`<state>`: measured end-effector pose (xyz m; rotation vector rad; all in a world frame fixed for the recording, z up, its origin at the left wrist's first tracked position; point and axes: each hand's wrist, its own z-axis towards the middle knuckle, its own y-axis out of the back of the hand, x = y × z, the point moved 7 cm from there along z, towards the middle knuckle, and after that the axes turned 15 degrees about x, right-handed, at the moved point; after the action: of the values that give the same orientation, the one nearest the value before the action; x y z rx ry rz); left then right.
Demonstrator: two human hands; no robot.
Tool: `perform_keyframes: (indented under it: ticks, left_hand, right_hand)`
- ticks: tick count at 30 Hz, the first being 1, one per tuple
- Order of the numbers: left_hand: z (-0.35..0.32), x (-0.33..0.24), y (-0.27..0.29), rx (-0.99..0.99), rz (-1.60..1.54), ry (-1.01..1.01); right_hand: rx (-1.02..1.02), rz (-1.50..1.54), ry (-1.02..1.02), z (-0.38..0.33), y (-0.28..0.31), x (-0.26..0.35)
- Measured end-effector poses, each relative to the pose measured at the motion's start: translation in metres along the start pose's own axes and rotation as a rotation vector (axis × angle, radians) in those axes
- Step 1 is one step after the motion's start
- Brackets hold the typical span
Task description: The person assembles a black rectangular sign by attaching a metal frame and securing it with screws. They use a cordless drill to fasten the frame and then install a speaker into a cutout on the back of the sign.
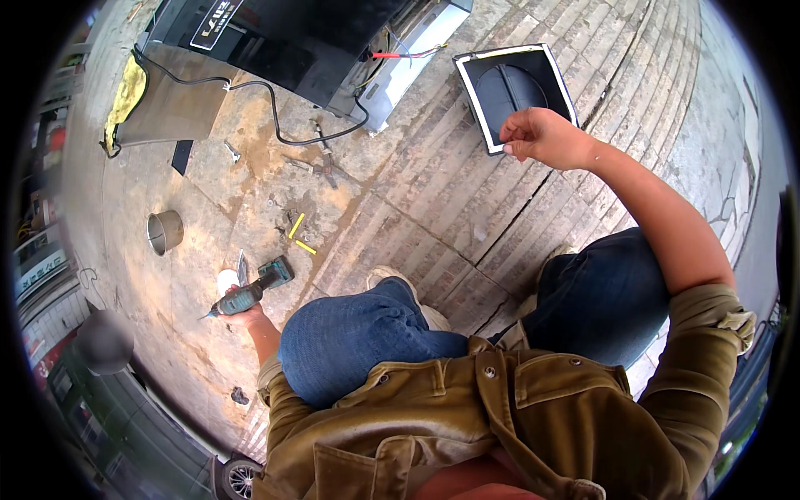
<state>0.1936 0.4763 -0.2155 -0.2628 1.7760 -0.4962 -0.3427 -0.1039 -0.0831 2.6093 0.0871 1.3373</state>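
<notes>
My left hand [247, 317], low on the left beside my knee, is closed around a teal and black cordless drill [245, 297] with a thin bit in its tip. My right hand [543, 138] hovers at the near edge of a black square duct fitting [540, 60], which has a white rim and a round flap inside. Its fingers are curled and pinched together. Whether they grip the rim or some small piece is not visible.
A large black appliance [300, 42] with exposed wires stands at the top, trailing a black cable [277, 117]. On the paving lie pliers-like tools [310, 166], yellow strips [306, 247], a metal ring [165, 232] and a bolt-like piece [232, 151]. A metal panel [171, 100] lies far left.
</notes>
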Motion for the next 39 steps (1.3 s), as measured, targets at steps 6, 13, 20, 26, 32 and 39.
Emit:
perform_keyframes:
  ticks: [6, 13, 20, 26, 32, 39]
  left_hand:
    - [-0.032, -0.008, -0.018, -0.075, 0.297, 0.222]
    - [-0.044, -0.145, -0.104, -0.391, 1.595, -0.479]
    - [-0.25, 0.023, -0.531, 1.399, 1.575, -0.401]
    - [-0.305, 0.198, -0.628, 1.887, 2.068, -0.745]
    - [-0.234, 0.294, -0.642, 1.489, 2.716, -1.003]
    - [-0.217, 0.313, -0.606, 1.404, 3.013, -1.02]
  right_hand:
    - [-0.084, -0.153, -0.066, -0.018, 0.039, -0.041]
    - [-0.514, -0.014, -0.113, -0.059, 0.094, -0.157]
    - [-0.757, -0.005, -0.204, -0.069, 0.078, -0.269]
    - [-0.758, 0.312, -0.151, -0.057, 0.055, -0.296]
    - [-0.673, 0.707, -0.074, -0.06, 0.037, -0.279]
    - [-0.59, 0.76, -0.023, -0.047, 0.028, -0.283]
